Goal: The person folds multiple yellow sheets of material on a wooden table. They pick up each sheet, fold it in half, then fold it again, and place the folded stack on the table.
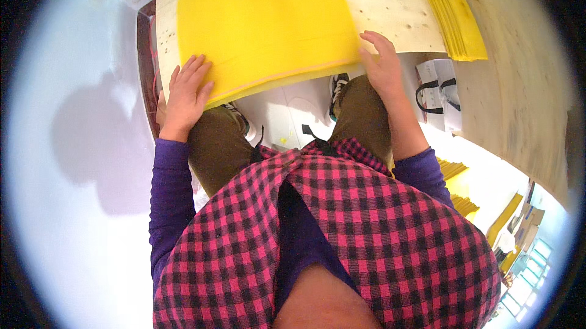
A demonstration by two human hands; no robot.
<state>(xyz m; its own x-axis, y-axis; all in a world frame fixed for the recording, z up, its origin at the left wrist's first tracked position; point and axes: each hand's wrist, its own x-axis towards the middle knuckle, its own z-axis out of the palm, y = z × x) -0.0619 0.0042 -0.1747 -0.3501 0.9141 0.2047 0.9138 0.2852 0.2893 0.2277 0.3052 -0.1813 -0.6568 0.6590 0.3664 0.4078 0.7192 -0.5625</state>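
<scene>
While both hands lie flat with fingers stretched out and closed on nothing, the left hand [185, 94] presses its fingertips [198, 66] down on the near left corner of the yellow sheet stack [262, 21], and the right hand [381, 63] rests its fingers [378, 42] on the stack's near right corner, the thumb lying along the front edge. The stack spreads away from the fingertips of both hands, broad and flat, its near edge showing many thin layers and running from one hand across to the other. Under the stack and beyond the right fingers lies a pale wooden board [390, 5], speckled with small dark marks, which the stack overhangs toward the person. Farther out past the right fingers, at the board's far right side, sits a second pile of yellow sheets [455, 14], well apart from that hand. Just below the right wrist stands a white bag with black handles [439, 91] on the floor. Nearer than both hands come the person's brown trousers, purple sleeves and a pink-and-black checked garment; more yellow sheets [458, 191] lie on the floor behind the right elbow
</scene>
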